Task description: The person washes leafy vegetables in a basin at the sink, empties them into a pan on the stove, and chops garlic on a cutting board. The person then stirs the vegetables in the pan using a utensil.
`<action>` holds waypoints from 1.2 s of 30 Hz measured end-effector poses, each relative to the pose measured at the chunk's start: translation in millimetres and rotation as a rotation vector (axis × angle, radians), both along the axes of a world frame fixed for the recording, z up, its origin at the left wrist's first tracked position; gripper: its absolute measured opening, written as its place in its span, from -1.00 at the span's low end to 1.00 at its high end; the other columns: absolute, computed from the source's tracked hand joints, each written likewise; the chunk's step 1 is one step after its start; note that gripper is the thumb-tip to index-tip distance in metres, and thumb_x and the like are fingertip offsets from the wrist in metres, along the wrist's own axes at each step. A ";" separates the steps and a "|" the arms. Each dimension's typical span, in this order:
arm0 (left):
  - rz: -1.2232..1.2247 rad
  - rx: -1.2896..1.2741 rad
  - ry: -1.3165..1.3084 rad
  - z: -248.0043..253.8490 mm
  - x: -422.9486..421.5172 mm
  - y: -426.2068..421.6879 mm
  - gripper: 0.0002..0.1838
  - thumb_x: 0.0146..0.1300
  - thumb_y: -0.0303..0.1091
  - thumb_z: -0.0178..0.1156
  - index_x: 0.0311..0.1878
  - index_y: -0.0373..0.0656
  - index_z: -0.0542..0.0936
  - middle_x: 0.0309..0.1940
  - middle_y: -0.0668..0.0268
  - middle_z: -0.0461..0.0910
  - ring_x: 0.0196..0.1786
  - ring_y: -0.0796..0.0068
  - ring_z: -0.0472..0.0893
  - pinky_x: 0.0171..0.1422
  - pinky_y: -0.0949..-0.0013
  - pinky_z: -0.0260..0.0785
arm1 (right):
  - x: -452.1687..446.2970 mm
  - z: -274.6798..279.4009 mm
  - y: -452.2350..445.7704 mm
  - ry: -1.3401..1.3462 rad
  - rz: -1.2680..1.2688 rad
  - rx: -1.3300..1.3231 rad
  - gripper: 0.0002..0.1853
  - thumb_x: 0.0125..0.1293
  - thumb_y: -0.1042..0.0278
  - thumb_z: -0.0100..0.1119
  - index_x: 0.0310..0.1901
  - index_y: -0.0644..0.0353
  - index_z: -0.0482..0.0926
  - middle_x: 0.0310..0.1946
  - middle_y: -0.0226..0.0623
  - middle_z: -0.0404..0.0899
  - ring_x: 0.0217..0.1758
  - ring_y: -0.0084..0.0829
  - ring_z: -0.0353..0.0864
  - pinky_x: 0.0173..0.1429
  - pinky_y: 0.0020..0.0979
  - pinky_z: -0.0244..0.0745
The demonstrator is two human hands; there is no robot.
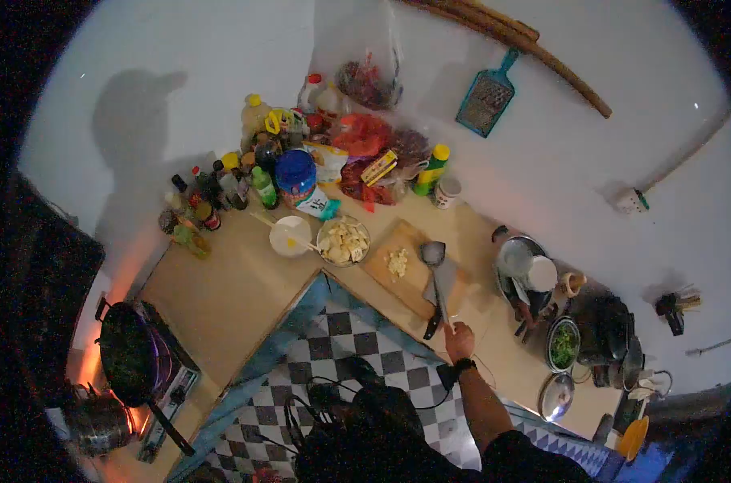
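My right hand (460, 341) is closed around the end of a metal ladle's long handle. The ladle's round bowl (432, 253) is over the right part of a wooden cutting board (394, 239); whether it touches the board I cannot tell. Pale chopped pieces (397, 263) lie on the board's left half. Just left of my hand, a knife's black handle (432, 326) sticks out at the board's near edge. Left of the board stand a bowl of pale chunks (344, 242) and a white bowl (291, 236) with utensils resting in it. My left hand is not in view.
A dark wok (128, 354) sits on the lit stove at left, beside a metal pot (97, 423). Bottles and bags crowd the back corner, including a blue-lidded jar (295, 171). A bowl of chopped greens (563, 344) and a metal lid (556, 397) are at right.
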State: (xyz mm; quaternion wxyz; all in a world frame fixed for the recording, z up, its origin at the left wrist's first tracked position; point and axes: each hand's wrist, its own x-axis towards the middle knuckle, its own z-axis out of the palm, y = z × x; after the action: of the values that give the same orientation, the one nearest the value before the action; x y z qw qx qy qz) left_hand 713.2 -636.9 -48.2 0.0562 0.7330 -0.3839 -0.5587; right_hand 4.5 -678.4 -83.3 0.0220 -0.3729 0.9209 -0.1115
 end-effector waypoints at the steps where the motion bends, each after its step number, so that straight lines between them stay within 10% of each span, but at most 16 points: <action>1: -0.002 0.000 -0.001 3.2 -3.4 2.5 -0.46 0.45 -0.02 0.19 0.29 -0.24 0.49 0.03 0.13 0.65 0.03 0.14 0.67 0.03 0.08 0.60 | -0.7 -12.7 -2.3 -0.043 -0.028 -0.093 -0.65 0.26 0.20 0.33 -0.18 0.39 0.61 -0.47 -0.02 0.70 -0.32 -0.05 0.76 -0.19 -0.14 0.65; 8: 0.047 0.011 -0.004 12.0 -17.1 46.1 -0.45 0.46 0.01 0.17 0.31 -0.21 0.47 0.08 0.12 0.63 0.09 0.09 0.65 0.08 0.03 0.60 | -57.1 -67.2 -13.6 -0.557 0.136 0.007 -0.61 0.26 0.13 0.31 -0.06 0.27 0.56 -0.54 -0.10 0.65 -0.54 -0.21 0.62 -0.43 -0.17 0.52; 12: 0.078 -0.051 0.017 6.7 8.8 72.4 -0.44 0.47 0.02 0.16 0.33 -0.20 0.46 0.11 0.11 0.62 0.12 0.07 0.63 0.10 0.00 0.60 | -38.8 26.2 -38.6 -0.343 0.570 0.087 -0.71 0.39 0.18 0.18 -0.03 0.23 0.57 -0.42 -0.15 0.64 -0.37 -0.29 0.62 -0.30 -0.21 0.53; 16: 0.232 -0.213 0.033 4.3 51.4 105.8 -0.43 0.47 0.04 0.15 0.34 -0.18 0.46 0.14 0.11 0.60 0.15 0.04 0.62 0.13 -0.03 0.59 | 49.5 108.5 -47.5 -1.092 0.297 -0.569 -0.73 0.58 0.19 0.02 -0.03 0.23 0.56 -0.20 -0.19 0.65 -0.14 -0.35 0.64 -0.11 -0.28 0.58; 17: 0.315 -0.279 0.065 3.6 66.1 106.4 -0.43 0.48 0.04 0.14 0.34 -0.18 0.45 0.14 0.10 0.60 0.16 0.03 0.62 0.13 -0.04 0.59 | 119.5 187.7 -73.0 -1.126 -0.064 -0.521 -0.73 0.59 0.18 0.03 -0.07 0.24 0.54 -0.36 -0.30 0.57 -0.33 -0.51 0.57 -0.35 -0.41 0.49; 18: 0.419 -0.379 0.139 1.8 82.7 103.6 -0.43 0.48 0.04 0.14 0.35 -0.18 0.45 0.15 0.10 0.60 0.17 0.02 0.61 0.14 -0.05 0.59 | 91.3 121.6 -64.5 -1.048 0.088 -0.476 -0.75 0.55 0.20 0.08 -0.06 0.25 0.54 -0.44 -0.38 0.48 -0.40 -0.55 0.47 -0.42 -0.45 0.40; 20: 0.642 -0.708 0.471 -16.0 118.9 92.6 -0.42 0.48 0.05 0.13 0.36 -0.17 0.45 0.17 0.10 0.59 0.19 0.01 0.61 0.15 -0.06 0.59 | 208.9 205.6 -107.0 -1.213 0.181 -0.616 -0.74 0.55 0.19 0.09 -0.06 0.25 0.53 -0.47 -0.40 0.44 -0.42 -0.54 0.43 -0.41 -0.44 0.39; 22: 0.740 -0.989 0.864 -35.6 151.4 66.3 -0.42 0.48 0.06 0.13 0.36 -0.16 0.44 0.18 0.10 0.58 0.20 -0.01 0.60 0.16 -0.07 0.59 | 246.3 215.6 -141.5 -0.591 0.543 -0.455 -0.72 0.52 0.19 0.12 -0.06 0.30 0.54 -0.47 -0.35 0.45 -0.41 -0.48 0.43 -0.36 -0.41 0.38; 25: 0.831 -0.548 0.975 -50.0 211.4 10.8 -0.44 0.45 -0.01 0.22 0.37 -0.11 0.44 0.26 0.06 0.51 0.21 0.02 0.60 0.21 -0.11 0.57 | 366.6 267.8 -203.5 -0.193 1.059 -0.464 -0.71 0.51 0.21 0.12 -0.09 0.33 0.58 -0.41 -0.18 0.54 -0.35 -0.37 0.51 -0.28 -0.30 0.44; 28: 0.779 -0.438 0.868 60.9 175.2 -63.5 -0.40 0.41 -0.01 0.28 0.36 -0.16 0.43 0.26 0.06 0.50 0.20 0.03 0.60 0.18 -0.08 0.60 | 483.7 297.6 -269.0 -0.552 1.152 -0.192 -0.66 0.51 0.15 0.10 -0.06 0.32 0.63 -0.37 -0.07 0.63 -0.36 -0.17 0.61 -0.25 -0.18 0.49; 30: 0.373 -0.790 0.463 67.0 167.5 -84.6 -0.39 0.41 0.02 0.27 0.35 -0.18 0.43 0.26 0.08 0.50 0.18 0.07 0.61 0.14 -0.03 0.62 | 569.4 299.8 -304.7 -0.694 1.339 -0.323 -0.66 0.53 0.17 0.05 0.00 0.30 0.65 -0.31 0.00 0.68 -0.34 -0.05 0.67 -0.23 -0.13 0.53; 32: -0.033 -1.069 0.021 75.3 166.8 -105.6 -0.38 0.41 0.05 0.26 0.33 -0.21 0.43 0.25 0.09 0.50 0.16 0.11 0.61 0.09 0.02 0.64 | 653.9 292.4 -339.5 -0.170 1.551 -0.286 -0.69 0.52 0.23 0.01 -0.10 0.31 0.65 -0.27 0.05 0.69 -0.25 0.02 0.70 -0.20 -0.07 0.56; 34: 0.600 -0.330 1.001 96.0 166.8 -127.0 -0.42 0.47 0.02 0.21 0.33 -0.22 0.42 0.19 0.13 0.51 0.04 0.22 0.65 0.02 0.08 0.66 | 711.8 238.3 -381.5 0.300 1.899 -0.244 -0.74 0.46 0.30 0.02 -0.24 0.29 0.62 -0.32 0.05 0.68 -0.27 0.05 0.70 -0.19 0.02 0.59; 36: 0.488 -0.420 0.848 108.1 149.4 -128.9 -0.49 0.50 -0.01 0.17 0.28 -0.20 0.44 0.11 0.15 0.53 -0.01 0.27 0.66 -0.01 0.09 0.66 | 722.7 226.4 -373.4 0.313 1.928 -0.218 -0.77 0.44 0.31 0.02 -0.25 0.27 0.60 -0.35 0.04 0.66 -0.29 0.07 0.69 -0.21 0.04 0.59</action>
State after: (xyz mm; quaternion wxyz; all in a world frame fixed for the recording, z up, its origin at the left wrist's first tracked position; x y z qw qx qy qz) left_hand 862.6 -765.8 59.9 0.4804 0.4837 -0.2495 -0.6878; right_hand 727.2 -1051.8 143.1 -0.0531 -0.9753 0.1991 -0.0794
